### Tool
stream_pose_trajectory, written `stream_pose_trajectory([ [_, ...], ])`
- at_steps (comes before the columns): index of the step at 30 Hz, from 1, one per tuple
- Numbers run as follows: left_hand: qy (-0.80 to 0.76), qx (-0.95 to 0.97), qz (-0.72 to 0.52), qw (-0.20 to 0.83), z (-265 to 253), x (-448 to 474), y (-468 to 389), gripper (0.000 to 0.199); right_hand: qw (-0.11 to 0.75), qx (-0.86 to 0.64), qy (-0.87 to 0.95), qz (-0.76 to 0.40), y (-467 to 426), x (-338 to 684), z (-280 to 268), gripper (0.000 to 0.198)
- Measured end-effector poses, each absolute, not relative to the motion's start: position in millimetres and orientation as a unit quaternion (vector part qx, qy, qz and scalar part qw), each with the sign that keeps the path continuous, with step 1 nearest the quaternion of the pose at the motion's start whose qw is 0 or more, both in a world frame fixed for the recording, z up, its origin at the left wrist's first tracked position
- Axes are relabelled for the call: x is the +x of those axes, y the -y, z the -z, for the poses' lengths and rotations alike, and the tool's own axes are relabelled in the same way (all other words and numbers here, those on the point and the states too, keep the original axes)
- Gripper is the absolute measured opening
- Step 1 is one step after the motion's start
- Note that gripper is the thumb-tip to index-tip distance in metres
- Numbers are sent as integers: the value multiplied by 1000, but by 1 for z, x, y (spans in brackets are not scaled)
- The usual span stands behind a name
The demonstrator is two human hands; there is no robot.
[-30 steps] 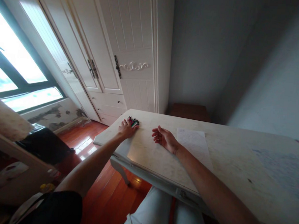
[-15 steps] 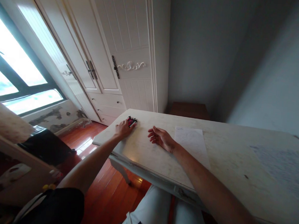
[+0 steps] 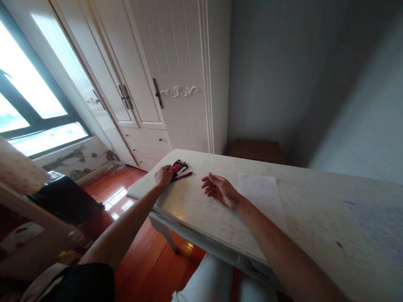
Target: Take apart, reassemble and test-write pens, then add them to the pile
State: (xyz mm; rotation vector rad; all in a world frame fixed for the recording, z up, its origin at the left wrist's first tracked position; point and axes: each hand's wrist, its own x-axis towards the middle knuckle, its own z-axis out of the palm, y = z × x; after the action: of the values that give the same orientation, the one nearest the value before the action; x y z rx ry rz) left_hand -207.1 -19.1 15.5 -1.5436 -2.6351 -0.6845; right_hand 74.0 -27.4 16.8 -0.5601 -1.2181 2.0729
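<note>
My left hand (image 3: 164, 175) is at the far left end of the white desk, its fingers curled closed against the near ends of a bunch of pens (image 3: 180, 167). The pens are dark with pink-red parts. One pen (image 3: 183, 176) lies on the desk at an angle to the bunch, its near end beside my left hand. Whatever is between those fingers is hidden. My right hand (image 3: 221, 189) rests on its side on the desk, loosely curled with fingers apart and nothing in it. Just right of it is a sheet of paper (image 3: 258, 191) with faint writing.
The desk (image 3: 307, 207) has a faint bluish scribbled patch (image 3: 377, 225) and a small dark mark (image 3: 339, 244) at the right. Beyond its left end stands a white wardrobe (image 3: 186, 122). A brown box-like piece (image 3: 256, 150) sits behind the desk, against the grey wall.
My left hand has drawn back and left off the pens, and its fingers have closed. More of the pens shows, with one now apart from the bunch. My right hand stays in place.
</note>
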Motion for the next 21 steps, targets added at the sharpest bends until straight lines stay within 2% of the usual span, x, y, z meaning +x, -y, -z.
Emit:
stream_pose_trajectory([
  [6,841,-488,233,22,-12,-214,14,35,329,-223,467,-790,30,75,-21,28],
  [14,856,-451,253,19,-6,-214,13,38,324,-221,474,-788,33,75,-21,28],
  [21,862,-431,253,-80,-15,-224,2,34,320,-216,487,-784,31,74,-20,30],
])
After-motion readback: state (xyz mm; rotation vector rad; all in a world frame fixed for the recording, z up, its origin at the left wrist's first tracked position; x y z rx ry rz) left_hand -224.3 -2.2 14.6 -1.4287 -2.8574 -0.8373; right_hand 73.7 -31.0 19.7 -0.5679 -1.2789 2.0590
